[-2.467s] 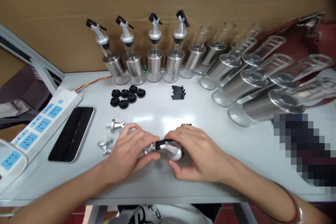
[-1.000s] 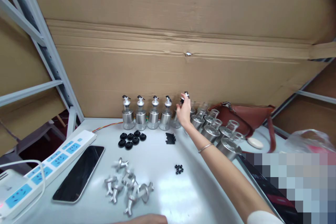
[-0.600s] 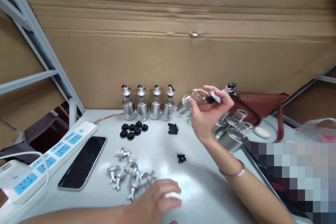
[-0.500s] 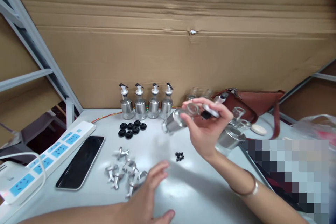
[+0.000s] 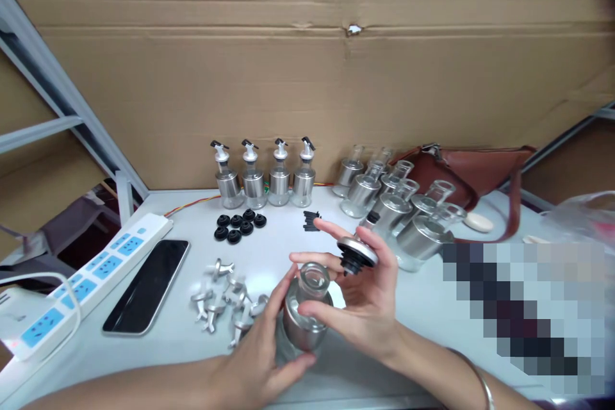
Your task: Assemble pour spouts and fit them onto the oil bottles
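Observation:
A glass oil bottle (image 5: pixel 300 319) with a steel sleeve stands open-necked at the front of the table. My left hand (image 5: pixel 252 352) is closed around its left side. My right hand (image 5: pixel 372 314) grips a pour spout (image 5: pixel 356 251) with a silver collar and black ribbed stopper, which points down beside the bottle's mouth. The right thumb also rests against the bottle's shoulder. Left of the bottle lie several silver spout parts (image 5: pixel 221 300). Several black stoppers (image 5: pixel 234 225) sit behind them, and thin black tubes (image 5: pixel 311 220) lie beyond the right fingertips.
Several bottles with spouts (image 5: pixel 278 182) line the cardboard wall (image 5: pixel 216 77). More bottles without tops (image 5: pixel 391 211) stand at the right, by a brown bag (image 5: pixel 480 166). A phone (image 5: pixel 147 288) and a power strip (image 5: pixel 96 278) lie on the left.
My right hand has brought the bottle and spout down toward the front of the table. My left hand has gone from open and apart to closed around the bottle.

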Available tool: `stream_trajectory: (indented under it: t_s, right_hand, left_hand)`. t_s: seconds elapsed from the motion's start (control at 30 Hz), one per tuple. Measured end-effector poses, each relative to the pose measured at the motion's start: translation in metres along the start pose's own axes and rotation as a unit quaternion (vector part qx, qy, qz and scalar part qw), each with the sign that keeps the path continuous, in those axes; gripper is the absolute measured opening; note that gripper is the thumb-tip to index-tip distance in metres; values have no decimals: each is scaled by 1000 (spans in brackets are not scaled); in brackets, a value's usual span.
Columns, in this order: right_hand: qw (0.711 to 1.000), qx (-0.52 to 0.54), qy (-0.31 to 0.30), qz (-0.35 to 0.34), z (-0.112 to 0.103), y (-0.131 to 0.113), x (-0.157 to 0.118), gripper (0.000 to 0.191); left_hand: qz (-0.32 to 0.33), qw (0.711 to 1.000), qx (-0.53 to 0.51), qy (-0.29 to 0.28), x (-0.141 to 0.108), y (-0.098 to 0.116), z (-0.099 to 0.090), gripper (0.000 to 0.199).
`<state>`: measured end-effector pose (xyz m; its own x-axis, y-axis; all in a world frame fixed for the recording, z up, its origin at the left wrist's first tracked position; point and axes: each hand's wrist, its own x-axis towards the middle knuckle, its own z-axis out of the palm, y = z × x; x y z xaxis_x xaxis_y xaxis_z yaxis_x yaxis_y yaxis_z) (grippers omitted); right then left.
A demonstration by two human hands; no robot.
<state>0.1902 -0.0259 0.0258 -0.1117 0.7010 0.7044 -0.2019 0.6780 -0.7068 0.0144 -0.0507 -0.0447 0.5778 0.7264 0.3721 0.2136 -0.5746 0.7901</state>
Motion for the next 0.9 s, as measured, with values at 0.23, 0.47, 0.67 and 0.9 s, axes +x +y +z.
stream_trajectory:
  t_s: [0.23, 0.47, 0.67, 0.9]
  right_hand:
    - [997, -55, -54, -21, -7, 3, -7, 98]
    - [990, -103, -97, 3, -18, 1, -2, 80]
    - [994, -78, -70, 26, -20, 5, 1, 66]
    - [994, -45, -56, 82, -22, 4, 5, 57]
  left_hand:
    - [-15, 996, 72, -54, -5, -6, -4, 105]
    - [-3, 994, 47, -98, -9, -12, -7, 112]
    - [-31, 994, 28, -104, -3, -7, -5, 115]
    - [-39, 991, 1, -125, 7, -1, -2, 137]
